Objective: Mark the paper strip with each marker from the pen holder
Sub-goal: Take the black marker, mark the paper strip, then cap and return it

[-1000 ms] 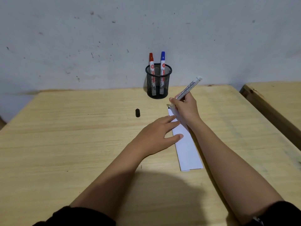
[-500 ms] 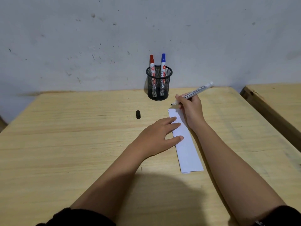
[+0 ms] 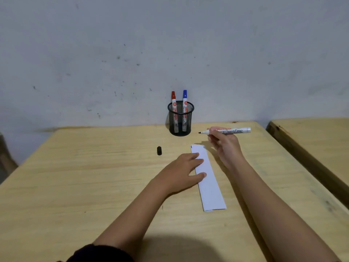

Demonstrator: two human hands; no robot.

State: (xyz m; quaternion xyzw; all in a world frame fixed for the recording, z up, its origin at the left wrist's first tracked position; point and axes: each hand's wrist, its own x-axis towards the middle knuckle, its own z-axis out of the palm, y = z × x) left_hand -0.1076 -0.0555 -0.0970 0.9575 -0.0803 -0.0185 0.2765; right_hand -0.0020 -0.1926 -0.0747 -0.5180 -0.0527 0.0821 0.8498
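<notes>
A white paper strip (image 3: 209,182) lies lengthwise on the wooden table, with a small black mark at its far left corner. My left hand (image 3: 181,173) rests flat on the strip's left edge, fingers spread. My right hand (image 3: 224,144) grips an uncapped black marker (image 3: 230,131), held level above the table just beyond the strip's far end, tip pointing left. The black mesh pen holder (image 3: 181,121) stands at the table's back edge with a red marker (image 3: 173,103) and a blue marker (image 3: 184,101) upright in it.
The marker's black cap (image 3: 159,150) lies on the table left of the strip. The wall rises right behind the pen holder. A second wooden table (image 3: 317,140) stands to the right across a narrow gap.
My right hand has lifted the marker off the strip's far end and turned it level, tip pointing left. A small black mark now shows on the strip. The left hand stays put.
</notes>
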